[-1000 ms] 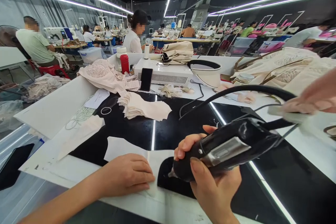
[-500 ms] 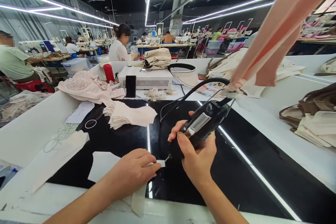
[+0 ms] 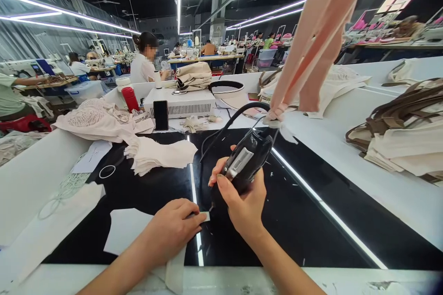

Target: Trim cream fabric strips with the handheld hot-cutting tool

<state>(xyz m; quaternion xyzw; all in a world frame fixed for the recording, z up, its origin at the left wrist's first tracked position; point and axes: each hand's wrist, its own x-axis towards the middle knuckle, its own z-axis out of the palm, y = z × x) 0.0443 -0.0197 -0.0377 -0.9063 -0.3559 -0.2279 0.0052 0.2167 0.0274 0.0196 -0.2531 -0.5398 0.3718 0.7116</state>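
My right hand is wrapped round a black corded power tool with a silver plate on its side. The tool leans, its upper end hanging from a knot of pink fabric strips. Its thin metal tip points down, close to a small white piece at the fingers of my left hand. My left hand is closed, pinching that piece low over the black tabletop. Whether the tip touches the piece I cannot tell. Beside my left wrist lies a flat white piece of material.
A stack of cream fabric pieces lies ahead, near a phone, a red bottle and a white box. To the right are cream pieces with brown straps. A white ring lies left. Co-workers sit beyond.
The camera has turned right, so the scene sits further left. The tool stands slightly more upright in my right hand. My left hand keeps its pinch.
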